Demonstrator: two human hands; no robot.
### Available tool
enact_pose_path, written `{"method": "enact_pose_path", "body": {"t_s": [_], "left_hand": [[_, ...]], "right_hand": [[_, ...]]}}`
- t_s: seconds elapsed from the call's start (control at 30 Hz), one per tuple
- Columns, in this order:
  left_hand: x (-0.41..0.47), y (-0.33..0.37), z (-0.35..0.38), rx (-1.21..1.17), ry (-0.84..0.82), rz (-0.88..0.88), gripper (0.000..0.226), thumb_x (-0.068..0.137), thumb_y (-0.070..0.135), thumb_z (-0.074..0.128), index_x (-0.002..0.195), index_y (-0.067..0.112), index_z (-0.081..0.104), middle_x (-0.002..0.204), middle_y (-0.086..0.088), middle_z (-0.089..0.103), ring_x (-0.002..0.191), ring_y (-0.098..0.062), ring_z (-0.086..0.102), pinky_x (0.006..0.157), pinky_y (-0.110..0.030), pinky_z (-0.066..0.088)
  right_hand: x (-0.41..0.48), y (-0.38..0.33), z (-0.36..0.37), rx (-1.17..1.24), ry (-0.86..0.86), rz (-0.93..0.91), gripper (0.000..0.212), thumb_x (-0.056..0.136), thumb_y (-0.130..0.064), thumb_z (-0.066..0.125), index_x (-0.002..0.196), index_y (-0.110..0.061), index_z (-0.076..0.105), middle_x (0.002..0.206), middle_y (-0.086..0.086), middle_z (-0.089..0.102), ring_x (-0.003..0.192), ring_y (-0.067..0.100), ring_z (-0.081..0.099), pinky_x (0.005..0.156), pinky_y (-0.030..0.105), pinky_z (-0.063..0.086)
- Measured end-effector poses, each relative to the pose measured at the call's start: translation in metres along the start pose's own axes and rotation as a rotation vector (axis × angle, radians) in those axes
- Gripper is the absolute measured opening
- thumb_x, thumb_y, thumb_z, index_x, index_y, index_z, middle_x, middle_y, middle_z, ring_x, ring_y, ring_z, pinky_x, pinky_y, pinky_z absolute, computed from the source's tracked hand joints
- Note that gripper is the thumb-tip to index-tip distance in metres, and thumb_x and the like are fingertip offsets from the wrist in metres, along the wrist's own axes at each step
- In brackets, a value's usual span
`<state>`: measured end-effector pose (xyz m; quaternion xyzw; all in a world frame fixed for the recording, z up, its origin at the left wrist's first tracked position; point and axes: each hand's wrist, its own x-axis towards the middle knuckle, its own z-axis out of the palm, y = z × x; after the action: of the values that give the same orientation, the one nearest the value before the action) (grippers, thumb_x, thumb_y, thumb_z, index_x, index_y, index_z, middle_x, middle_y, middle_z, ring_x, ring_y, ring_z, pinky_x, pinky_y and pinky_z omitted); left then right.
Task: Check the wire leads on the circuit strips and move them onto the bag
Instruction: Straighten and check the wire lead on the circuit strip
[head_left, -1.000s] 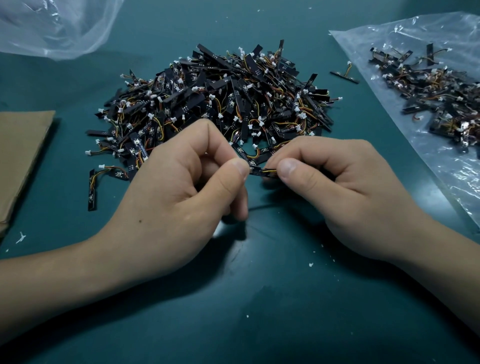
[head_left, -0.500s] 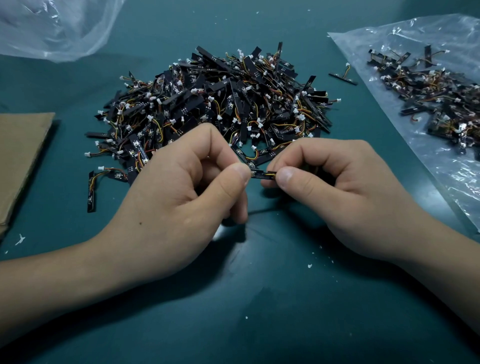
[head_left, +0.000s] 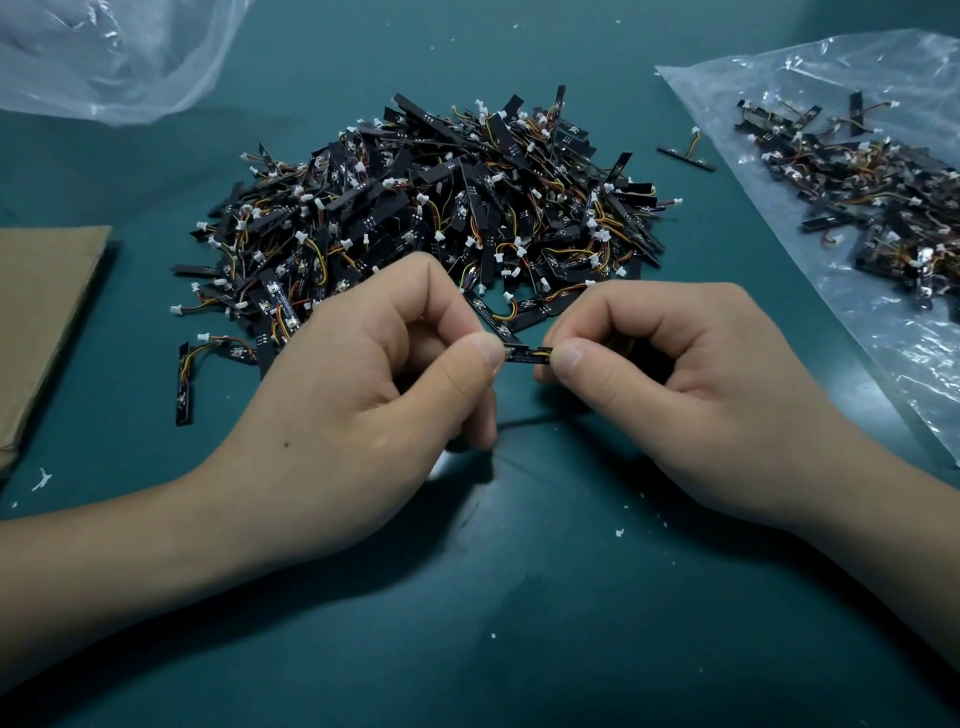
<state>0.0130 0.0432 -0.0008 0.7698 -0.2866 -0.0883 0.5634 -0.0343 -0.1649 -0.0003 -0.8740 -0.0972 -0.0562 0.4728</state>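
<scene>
We pinch 1 circuit strip (head_left: 525, 354) between our left hand (head_left: 363, 374) and right hand (head_left: 691, 374), both grips closed on it; the pile (head_left: 431, 208) sits at 12 o'clock, the bag (head_left: 857, 104) at 2.

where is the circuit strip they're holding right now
Head view, centre: the circuit strip is pinched between left hand and right hand, just before the pile.

A single wide-angle head view looks forward and down, close above the left hand (head_left: 358, 384) and right hand (head_left: 691, 384).

Black strips (head_left: 431, 208), orange-yellow leads; teal table (head_left: 519, 623).
</scene>
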Motion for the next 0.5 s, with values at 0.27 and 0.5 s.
{"method": "enact_pose_path", "body": {"t_s": [0.27, 0.5], "left_hand": [[-0.0004, 0.0010, 0.0003, 0.005, 0.007, 0.000, 0.014, 0.092, 0.036, 0.056, 0.083, 0.026, 0.054, 0.065, 0.001, 0.071, 0.050, -0.027, 0.059, 0.046, -0.022, 0.041], [-0.0003, 0.0004, 0.0000, 0.008, 0.015, 0.009, 0.014, 0.092, 0.036, 0.056, 0.083, 0.026, 0.054, 0.065, 0.001, 0.071, 0.048, -0.022, 0.058, 0.046, -0.020, 0.040]], "right_hand": [[0.0009, -0.0001, -0.0008, 0.118, -0.039, 0.005, 0.028, 0.095, -0.037, 0.060, 0.082, -0.015, 0.071, 0.072, 0.010, 0.070, 0.063, 0.028, 0.063, 0.060, 0.044, 0.049], [0.0005, 0.0003, -0.0007, 0.086, -0.040, -0.007, 0.019, 0.095, -0.028, 0.063, 0.081, -0.018, 0.071, 0.074, 0.006, 0.071, 0.063, 0.022, 0.060, 0.060, 0.038, 0.049]]}}
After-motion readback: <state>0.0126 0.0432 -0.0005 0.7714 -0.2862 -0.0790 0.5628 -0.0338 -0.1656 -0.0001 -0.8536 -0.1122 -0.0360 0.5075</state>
